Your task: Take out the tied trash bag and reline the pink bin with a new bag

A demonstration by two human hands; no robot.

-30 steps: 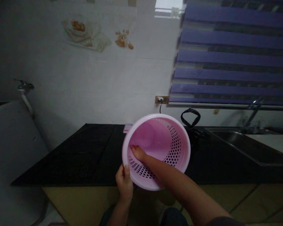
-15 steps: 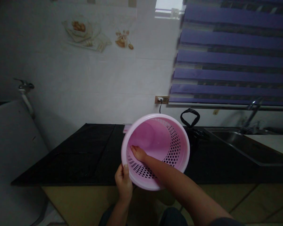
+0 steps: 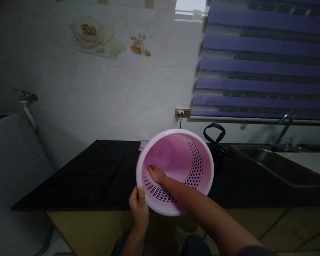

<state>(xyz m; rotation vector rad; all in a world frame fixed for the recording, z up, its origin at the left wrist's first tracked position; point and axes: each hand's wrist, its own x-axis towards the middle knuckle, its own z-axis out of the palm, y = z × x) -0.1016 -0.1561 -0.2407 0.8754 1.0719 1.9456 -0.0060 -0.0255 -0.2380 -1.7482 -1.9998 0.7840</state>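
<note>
A pink plastic basket [image 3: 206, 190] with rows of round holes is tilted, its wide mouth facing me, at the front of the black counter. My left hand [image 3: 139, 208] is closed on the left side of its rim, thumb on the near face. My right hand [image 3: 156, 174] reaches inside the basket, its fingers stretched against the inner left wall. Nothing shows between those fingers, though the far side of the hand is hidden. The right forearm crosses over the lower rim.
The black counter [image 3: 82, 181] runs left and right. A black bag [image 3: 222, 151] with a raised loop handle lies behind the basket, at right. A plugged cord [image 3: 180, 122] hangs from the wall outlet. At far right is a steel sink [image 3: 277, 167] with a faucet [image 3: 284, 129].
The basket and both hands have shifted very slightly left in the picture, along with the background. Their hold and pose look the same.
</note>
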